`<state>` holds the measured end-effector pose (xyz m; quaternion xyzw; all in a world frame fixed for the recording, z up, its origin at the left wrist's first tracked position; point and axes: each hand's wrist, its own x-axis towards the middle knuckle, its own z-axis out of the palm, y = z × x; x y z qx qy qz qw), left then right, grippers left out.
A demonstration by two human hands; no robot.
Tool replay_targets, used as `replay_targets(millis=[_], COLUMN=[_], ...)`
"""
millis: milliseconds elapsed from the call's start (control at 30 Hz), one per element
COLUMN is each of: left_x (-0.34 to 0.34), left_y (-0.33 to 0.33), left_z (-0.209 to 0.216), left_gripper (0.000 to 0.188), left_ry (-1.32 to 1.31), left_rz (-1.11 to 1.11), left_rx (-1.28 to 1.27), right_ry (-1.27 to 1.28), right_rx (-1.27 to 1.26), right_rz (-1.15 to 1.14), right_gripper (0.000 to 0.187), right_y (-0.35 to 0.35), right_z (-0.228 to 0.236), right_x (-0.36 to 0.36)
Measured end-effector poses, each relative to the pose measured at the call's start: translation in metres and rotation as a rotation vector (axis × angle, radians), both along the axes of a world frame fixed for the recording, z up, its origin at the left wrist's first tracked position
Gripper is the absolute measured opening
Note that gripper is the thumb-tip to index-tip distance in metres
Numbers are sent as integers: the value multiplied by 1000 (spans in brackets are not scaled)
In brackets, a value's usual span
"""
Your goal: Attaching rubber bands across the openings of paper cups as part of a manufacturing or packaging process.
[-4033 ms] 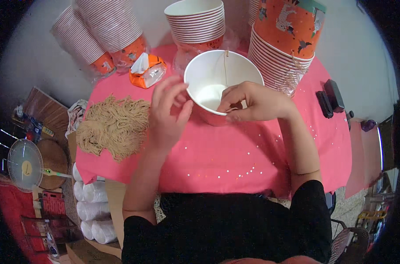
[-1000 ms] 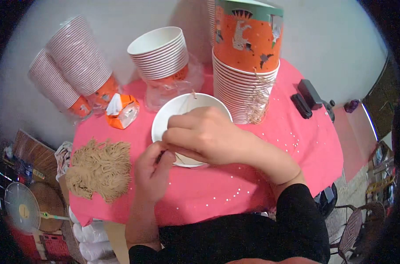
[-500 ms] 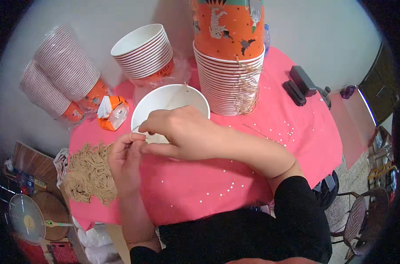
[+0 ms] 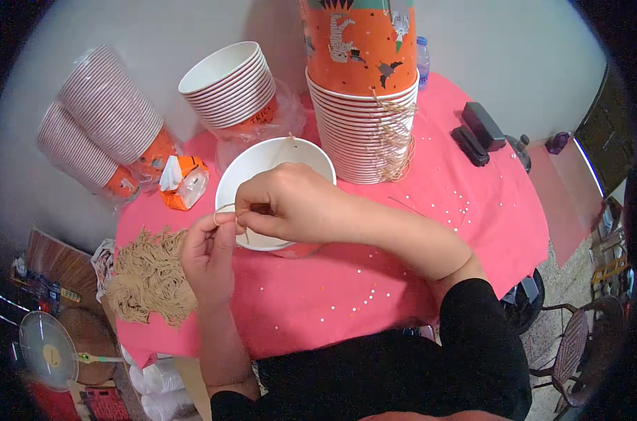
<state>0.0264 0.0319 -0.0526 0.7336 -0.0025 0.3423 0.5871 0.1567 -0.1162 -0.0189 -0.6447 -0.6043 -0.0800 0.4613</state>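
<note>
My left hand [image 4: 209, 259] and my right hand [image 4: 290, 207] meet over the near left rim of a white paper bucket [image 4: 311, 160]. Pinched between my left fingertips is a thin tan string [image 4: 225, 208], looped at the index finger. The right thumb and fingers close on the same string, right beside the left fingertips. A short bit of string pokes through a hole at the bucket's far rim. By my left forearm lies a tangled heap of tan strings [image 4: 153, 281] on the pink cloth [image 4: 318, 288].
A tall stack of buckets [image 4: 357, 133] with strings hanging from its side stands behind. Other bucket stacks [image 4: 227, 84] and wrapped ones [image 4: 111, 105] line the wall. An orange packet [image 4: 184, 182] sits left, black cases [image 4: 483, 126] right. Small white dots litter the cloth.
My right thumb and fingers, spread apart before, have come together on the string next to the left fingertips. The view has shifted slightly.
</note>
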Motion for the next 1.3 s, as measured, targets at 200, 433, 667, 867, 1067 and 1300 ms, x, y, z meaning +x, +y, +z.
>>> replay_targets(millis=[200, 433, 667, 867, 1067, 1300], left_x=[0, -3, -9, -5, -6, -4], left_y=[8, 3, 4, -2, 1, -3], left_z=[8, 11, 14, 9, 8, 6], left_gripper=[27, 8, 9, 8, 8, 6], left_ry=[92, 182, 288, 191, 178, 131], left_rz=[-132, -35, 72, 3, -72, -88], left_rx=[-96, -77, 108, 75, 33, -8], right_ry=[-262, -350, -354, -479, -476, -67], right_rx=[45, -143, -104, -28, 15, -74], right_rz=[-57, 0, 124, 29, 29, 166], right_gripper=[14, 12, 13, 12, 15, 15], right_y=[-4, -30, -25, -6, -5, -5], right_z=[4, 29, 32, 17, 14, 14], right_x=[5, 24, 9, 1, 1, -1])
